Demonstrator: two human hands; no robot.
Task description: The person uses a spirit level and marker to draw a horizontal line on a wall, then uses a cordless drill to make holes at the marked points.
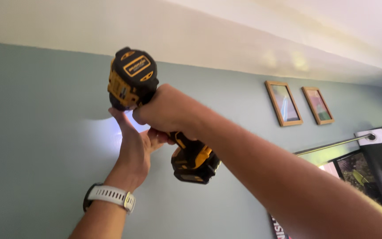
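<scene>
Drilling or driving into blue-grey wall [32,146], mid-step. Right hand [164,110] fingers wrapped tight on yellow-black drill [131,79] grip; left hand [133,141], fingers spread, just under drill nose (tip hidden). Next: steady straight push. Two framed pictures [284,102] right of drill.
</scene>
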